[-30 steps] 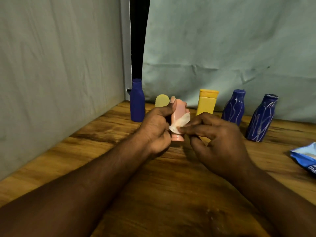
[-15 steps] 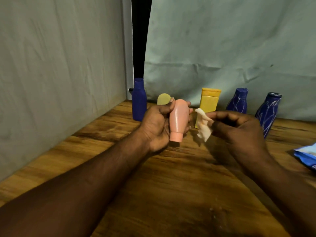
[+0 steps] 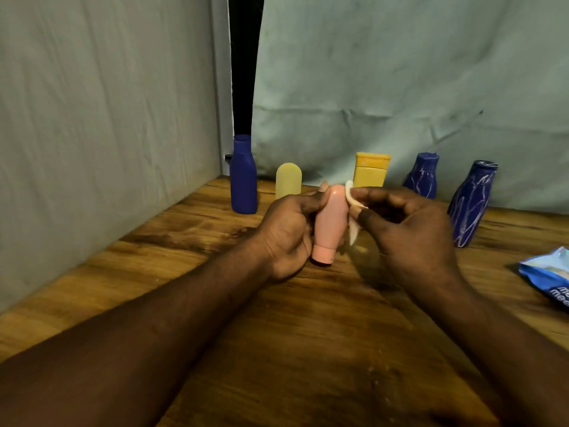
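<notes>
Pink plastic, smooth and tapering, sits in the left hand point(image 3: 288, 232): its fingers curl round the pink bottle point(image 3: 331, 223), held cap-down close over the wooden table point(image 3: 308, 334), though I cannot tell whether the cap touches the wood. The right hand point(image 3: 409, 229) pinches a white wipe point(image 3: 354, 234) against the bottle's right flank, so both hands meet on it. Slip looks like the main risk: a hard sideways rub could twist the slick bottle out of the left grip, or the thin wipe could slide from the pinch. A wide stroke could also knock the patterned blue bottle point(image 3: 471, 204) just right of the right hand, or the yellow bottle point(image 3: 371, 169) just beyond the fingertips; both are tall and would likely tip. Room lies toward the person, between the forearms, and left of the left hand up to the cloth wall point(image 3: 107, 118). A blue packet point(image 3: 548, 275) lies well off to the right.
</notes>
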